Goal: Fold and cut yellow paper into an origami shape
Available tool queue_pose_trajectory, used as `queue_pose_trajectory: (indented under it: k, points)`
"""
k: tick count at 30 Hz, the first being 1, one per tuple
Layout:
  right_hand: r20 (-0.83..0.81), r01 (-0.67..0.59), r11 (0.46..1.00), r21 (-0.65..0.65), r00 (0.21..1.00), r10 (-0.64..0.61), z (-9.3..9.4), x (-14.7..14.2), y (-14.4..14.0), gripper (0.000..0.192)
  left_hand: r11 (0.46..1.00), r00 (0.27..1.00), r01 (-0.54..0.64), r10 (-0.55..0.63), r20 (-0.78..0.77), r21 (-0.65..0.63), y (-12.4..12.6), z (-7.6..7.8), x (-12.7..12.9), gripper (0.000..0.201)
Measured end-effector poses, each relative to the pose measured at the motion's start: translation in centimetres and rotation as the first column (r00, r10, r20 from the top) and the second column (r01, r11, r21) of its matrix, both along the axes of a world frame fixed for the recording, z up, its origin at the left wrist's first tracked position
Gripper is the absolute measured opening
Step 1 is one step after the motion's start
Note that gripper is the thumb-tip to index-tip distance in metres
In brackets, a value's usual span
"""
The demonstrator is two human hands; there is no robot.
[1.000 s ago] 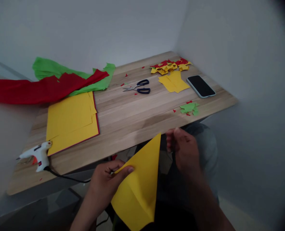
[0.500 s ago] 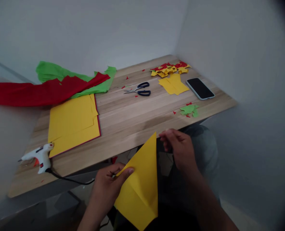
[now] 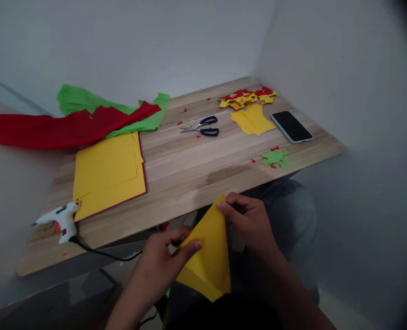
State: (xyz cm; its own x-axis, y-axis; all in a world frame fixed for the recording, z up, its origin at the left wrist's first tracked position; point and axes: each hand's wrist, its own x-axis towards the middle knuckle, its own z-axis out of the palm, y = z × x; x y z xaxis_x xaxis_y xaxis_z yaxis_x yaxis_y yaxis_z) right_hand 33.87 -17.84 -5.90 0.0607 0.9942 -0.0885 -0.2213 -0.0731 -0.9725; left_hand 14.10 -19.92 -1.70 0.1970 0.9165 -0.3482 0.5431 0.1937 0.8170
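Note:
A sheet of yellow paper (image 3: 208, 254), bent into a pointed cone-like shape, is held in front of the table's near edge. My left hand (image 3: 164, 259) grips its left edge, thumb on the near face and fingers behind. At the paper's upper tip, my right hand (image 3: 250, 220) pinches it between thumb and forefinger. The paper's lower part flares out above my lap, and its back face is hidden.
On the wooden table (image 3: 183, 174) lie a white glue gun (image 3: 65, 220) with its cord, yellow sheets (image 3: 107, 174), red crepe paper (image 3: 96, 126), green crepe paper (image 3: 81, 101), scissors (image 3: 205, 127), cut yellow pieces (image 3: 253, 120), a phone (image 3: 293, 127) and green scraps (image 3: 275, 158).
My right hand has closed onto the paper's upper tip, having been apart from it just to the right. The view has shifted slightly, and the paper looks more foreshortened.

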Motion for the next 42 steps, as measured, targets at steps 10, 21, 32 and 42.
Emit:
queue_pose_trajectory:
  k: [10, 21, 32, 42]
  points:
    - [-0.017, -0.113, 0.993, -0.037, 0.994, 0.112, 1.0, -0.6, 0.2, 0.019, 0.994, 0.998, -0.064, 0.061, 0.034, 0.083, 2.4, 0.5, 3.0, 0.031]
    - [0.203, -0.207, 0.977, 0.059, 0.960, 0.191, 1.7, -0.6, 0.1, 0.025, 0.988, 0.974, -0.107, 0.081, 0.212, 0.110, 3.9, 0.4, 3.4, 0.021]
    - [0.351, -0.266, 0.960, -0.083, 0.894, 0.278, -0.2, 0.5, -2.1, 0.024, 0.857, 0.870, -0.476, 0.425, 0.249, 0.199, 7.7, 1.1, 0.3, 0.025]
    - [0.273, -0.190, 0.971, -0.144, 0.936, 0.224, -0.7, 3.0, -3.5, 0.029, 0.804, 0.723, -0.593, 0.502, 0.475, 0.052, 9.1, -1.8, -0.3, 0.028]
